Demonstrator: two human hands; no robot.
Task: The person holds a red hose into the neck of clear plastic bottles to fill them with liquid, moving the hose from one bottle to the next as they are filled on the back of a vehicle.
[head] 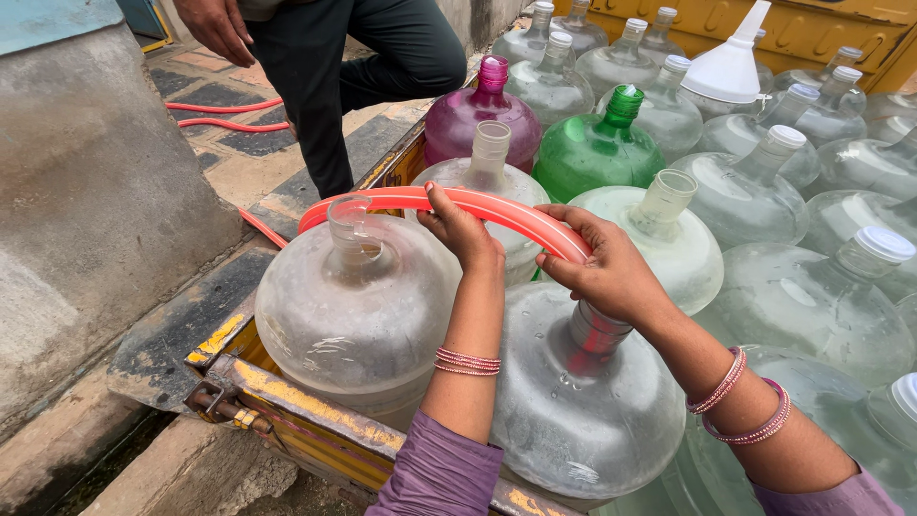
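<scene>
Left hand point(461, 229) and right hand point(607, 272) are gripping a translucent red hose point(497, 205), fingers curled around it, hiding the clear jug's neck point(597, 330) at 6 o'clock.

above the jugs: staying open, nothing hanging over the necks except the red hose point(449, 201) arching across
between jugs: sitting shoulder to shoulder, gaps too tight for a hand lower down
left jug point(355, 306) mouth: standing uncapped, hose end dipping in there
near jug point(583, 401) neck: getting covered by the right hand point(607, 272), left hand point(461, 232) crowding just beside it
back rows: blocked by capped clear jugs, a purple jug point(478, 115), a green jug point(597, 148) and a white funnel point(731, 62)
left side: hemmed in by the yellow cart rail point(287, 392), the concrete wall point(86, 210), and a bystander's legs point(325, 86)
</scene>
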